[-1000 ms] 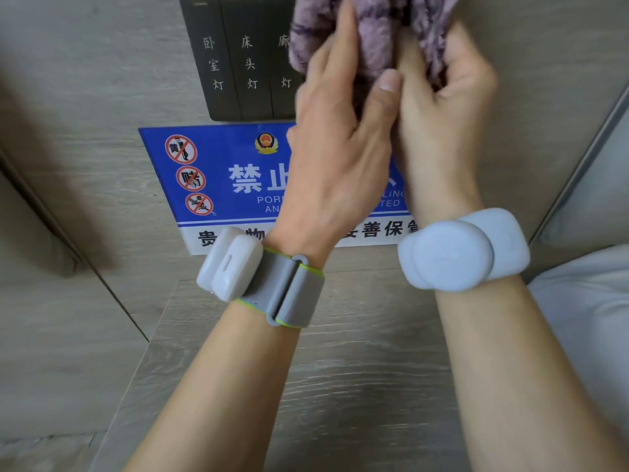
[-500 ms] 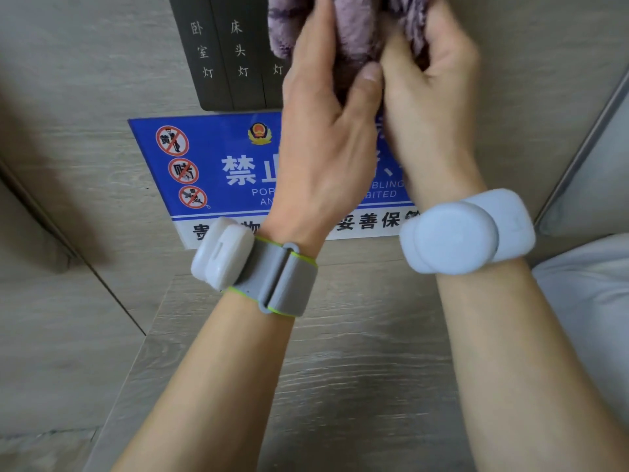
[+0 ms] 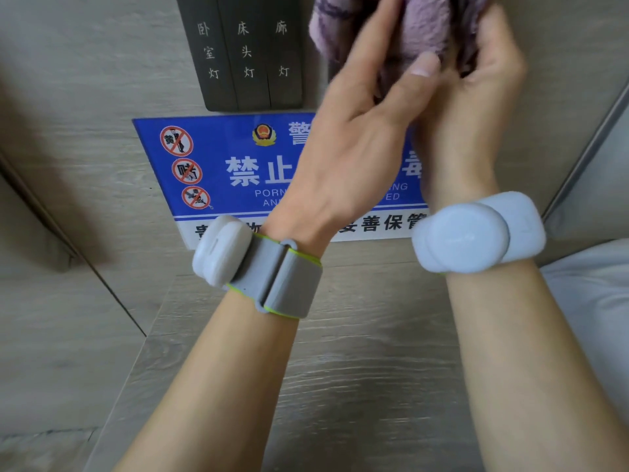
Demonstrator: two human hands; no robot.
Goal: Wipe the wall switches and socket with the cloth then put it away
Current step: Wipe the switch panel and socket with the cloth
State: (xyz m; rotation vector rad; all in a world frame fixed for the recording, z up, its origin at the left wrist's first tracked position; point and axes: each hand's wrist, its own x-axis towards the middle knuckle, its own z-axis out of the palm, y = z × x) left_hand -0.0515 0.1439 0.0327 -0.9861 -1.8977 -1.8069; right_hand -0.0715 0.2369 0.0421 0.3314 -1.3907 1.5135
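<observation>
A fluffy purple cloth is bunched up against the wall at the top of the view. My left hand and my right hand both grip it, thumbs and fingers pressed into its folds. Just left of the cloth is a dark switch panel with three labelled rockers, fully in view. Whatever lies on the wall behind the cloth and hands is hidden; I see no socket.
A blue and white warning sign is fixed to the wall under the switches. A wooden bedside top lies below my forearms. White bedding shows at the right edge.
Both hands and the cloth have shifted to the right, off the switch panel, so the third rocker now shows. My left fingers have spread out along the cloth.
</observation>
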